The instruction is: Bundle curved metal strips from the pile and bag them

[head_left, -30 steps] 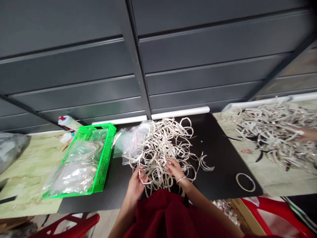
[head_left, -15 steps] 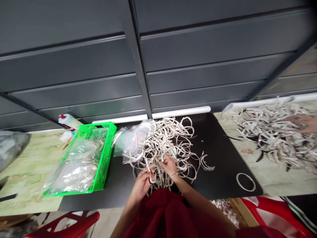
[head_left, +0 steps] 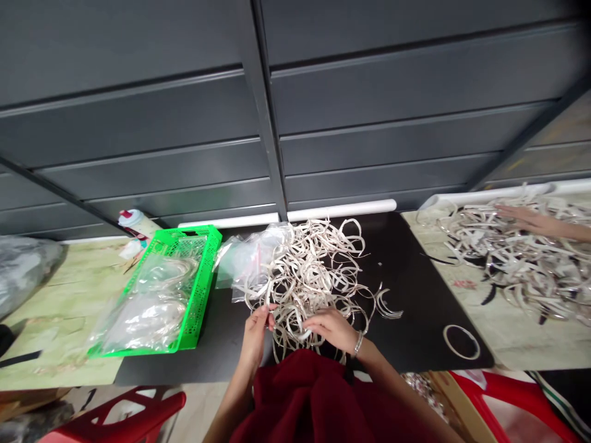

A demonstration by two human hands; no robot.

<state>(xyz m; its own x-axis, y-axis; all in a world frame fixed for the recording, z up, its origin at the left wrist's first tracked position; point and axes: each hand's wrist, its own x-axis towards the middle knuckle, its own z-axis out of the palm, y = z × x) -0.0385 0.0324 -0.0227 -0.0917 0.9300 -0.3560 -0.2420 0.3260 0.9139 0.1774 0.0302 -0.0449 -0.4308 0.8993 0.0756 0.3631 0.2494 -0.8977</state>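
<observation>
Pinching a pale curved strip (head_left: 264, 315) between thumb and fingertips, left hand (head_left: 255, 335) raised at the near edge of a loose tangle of such strips (head_left: 305, 283); fingers almost closed on that strip. Lying over the tangle's near edge, right hand (head_left: 329, 329) with fingers extended, slightly parted and resting on strips; no firm grip discernible. Bangle (head_left: 358, 343) around the right wrist.

Tangle shown on a black mat (head_left: 415, 314), directly in front of the person's dark red garment (head_left: 300, 400). Clear bag (head_left: 244, 264) touching the tangle's far left side. Small cluster of curved strips (head_left: 388, 304) at the tangle's right edge; single ring (head_left: 460, 342) lying well apart, near the mat's right corner.

To the left of the bag, green crate (head_left: 212, 258) holding clear packets (head_left: 148, 314), on a pale green tabletop (head_left: 55, 307). Spray bottle (head_left: 136, 223) just beyond the crate. Along the far edge, white tube (head_left: 341, 209) below grey panels (head_left: 138, 123).

At far right, co-worker's hand (head_left: 530, 220) spread on a second, larger pile (head_left: 521, 264). Below the table, red stools (head_left: 138, 412) on both sides.
</observation>
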